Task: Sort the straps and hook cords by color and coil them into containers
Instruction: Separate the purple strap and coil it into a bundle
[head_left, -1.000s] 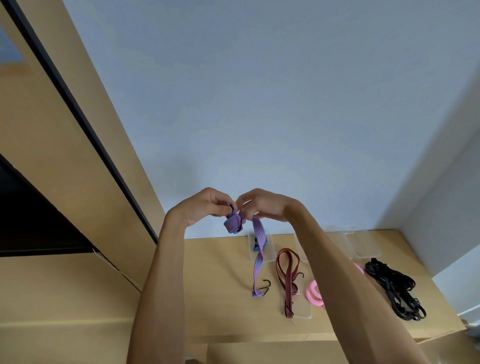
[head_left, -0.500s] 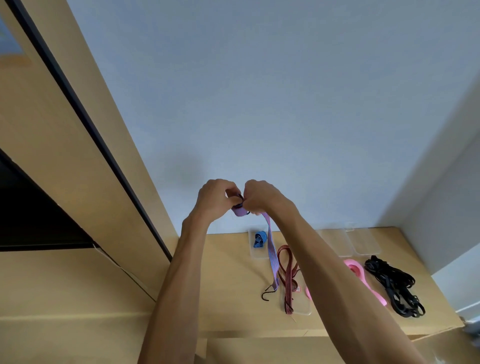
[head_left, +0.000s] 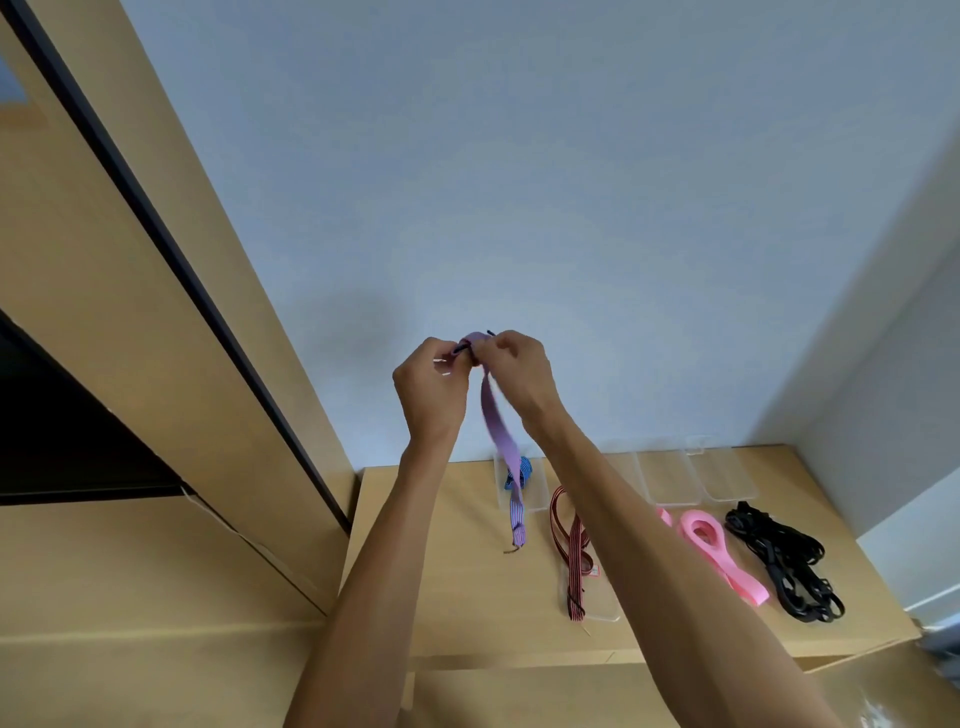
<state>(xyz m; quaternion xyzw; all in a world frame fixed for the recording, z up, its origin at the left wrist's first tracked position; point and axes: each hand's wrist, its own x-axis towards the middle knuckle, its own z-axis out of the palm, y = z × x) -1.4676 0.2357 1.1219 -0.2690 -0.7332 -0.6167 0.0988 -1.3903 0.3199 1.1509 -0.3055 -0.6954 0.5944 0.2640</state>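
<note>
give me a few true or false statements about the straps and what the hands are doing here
1. Both the left hand and the right hand hold the purple striped cord. True.
2. The pink strap sits in a container. False: it lies on the bare table.
3. The black straps lie right of the pink strap. True.
4. The purple cord is fully coiled. False: a length with a hook hangs down.

Above the wooden tabletop (head_left: 447, 582) both hands, left hand (head_left: 431, 384) and right hand (head_left: 517, 374), are raised against the bare wall, with open air around them. From them the purple striped hook cord (head_left: 501, 441) hangs toward 6 o'clock, over the clear container (head_left: 540, 483). At 4 o'clock, the red striped cord (head_left: 571, 551), pink strap (head_left: 717, 551) and black cords (head_left: 784, 561) crowd the surface; its 8 o'clock side lies bare.
</note>
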